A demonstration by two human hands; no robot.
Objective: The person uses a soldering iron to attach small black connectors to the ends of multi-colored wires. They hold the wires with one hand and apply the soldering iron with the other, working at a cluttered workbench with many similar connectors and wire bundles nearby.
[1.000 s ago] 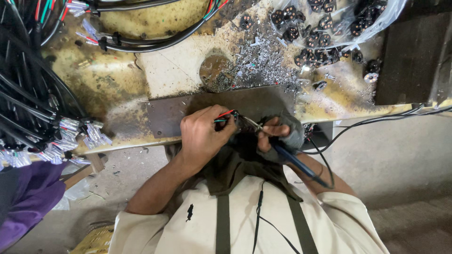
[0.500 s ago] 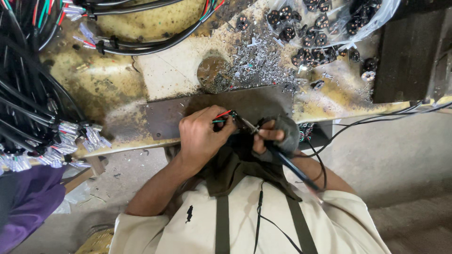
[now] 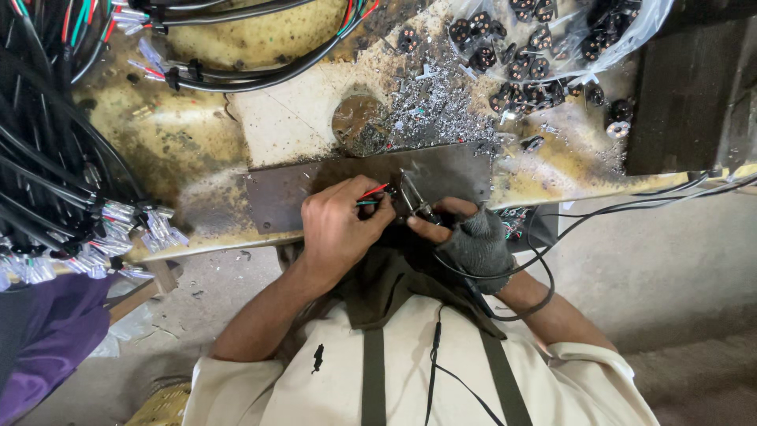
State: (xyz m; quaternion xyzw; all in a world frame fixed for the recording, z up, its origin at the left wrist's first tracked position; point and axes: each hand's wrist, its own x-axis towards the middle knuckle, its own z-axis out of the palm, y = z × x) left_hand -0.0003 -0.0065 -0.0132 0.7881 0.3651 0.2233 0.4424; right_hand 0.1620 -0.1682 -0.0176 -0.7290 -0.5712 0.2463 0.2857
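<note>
On a stained yellow workbench (image 3: 173,142), the left hand (image 3: 339,229) pinches thin coloured wires (image 3: 372,196) while the gloved right hand (image 3: 465,237) grips a soldering iron (image 3: 414,197) touching them.

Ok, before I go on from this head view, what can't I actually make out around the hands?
- Head view: what the left hand pinches is hidden by its fingers; only red and green wires show.
- Soldering iron tip contact: too small to tell.
- Right hand: its grey glove hides the grip.
- Bag of black connectors: cut off by the top edge.
</note>
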